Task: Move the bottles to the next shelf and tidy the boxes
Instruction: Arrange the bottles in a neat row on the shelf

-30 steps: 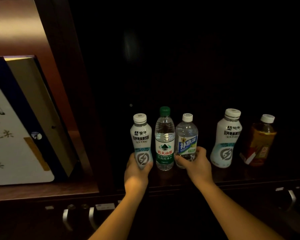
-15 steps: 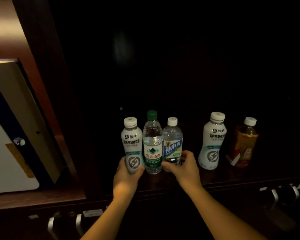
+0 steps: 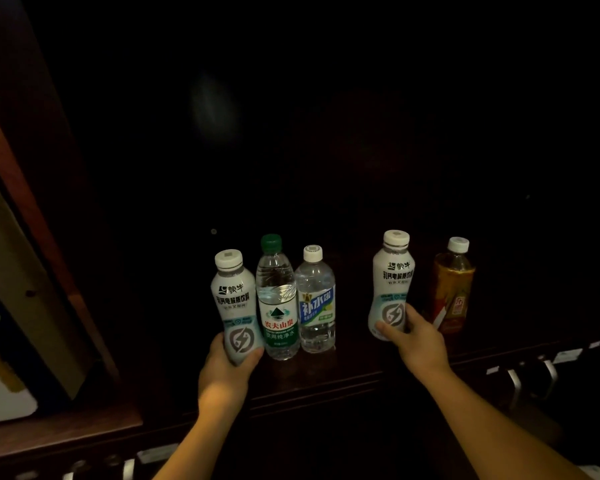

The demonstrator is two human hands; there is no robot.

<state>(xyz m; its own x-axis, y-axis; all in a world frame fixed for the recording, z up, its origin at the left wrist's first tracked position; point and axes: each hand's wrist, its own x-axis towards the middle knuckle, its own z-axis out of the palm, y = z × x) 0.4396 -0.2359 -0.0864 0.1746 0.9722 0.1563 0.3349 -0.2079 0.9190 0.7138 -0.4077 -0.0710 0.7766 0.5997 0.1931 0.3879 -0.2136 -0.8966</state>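
Note:
Several bottles stand in a row on a dark wooden shelf point(image 3: 326, 370). My left hand point(image 3: 227, 367) grips the base of a white bottle point(image 3: 234, 299) at the left end. Touching it is a clear water bottle with a green cap point(image 3: 277, 299), then a clear bottle with a blue label point(image 3: 316, 303). After a gap, my right hand point(image 3: 414, 341) holds the lower part of a second white bottle point(image 3: 392, 282). An amber tea bottle point(image 3: 452, 292) stands at the far right.
Boxes point(image 3: 11, 306) lean in the neighbouring compartment on the left, behind a wooden divider point(image 3: 49, 216). Metal drawer handles point(image 3: 530, 379) sit below the shelf edge. The shelf's back is dark.
My right hand has let go of the blue-label bottle and moved right onto the second white bottle. My left hand stays on the left white bottle. The view has shifted right.

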